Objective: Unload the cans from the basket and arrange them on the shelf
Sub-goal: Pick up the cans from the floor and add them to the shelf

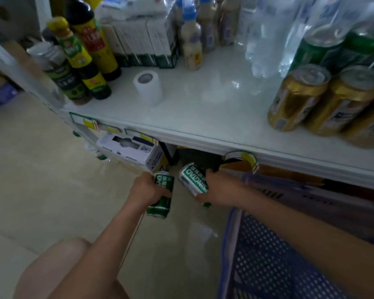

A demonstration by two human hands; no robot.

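Head view: left hand (144, 187) grips one green can (160, 195); right hand (220, 189) grips a second, tilted can (193, 179). Both are below the white shelf's (203, 108) front edge, left of the blue basket (268, 266); bare shelf lies between paper roll (148, 87) and gold cans (298, 98).

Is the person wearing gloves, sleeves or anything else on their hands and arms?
No. The left hand and right hand are both bare, with no gloves. Both forearms are uncovered as far as the picture shows, with no sleeves. I can make out no watch, ring or bracelet.
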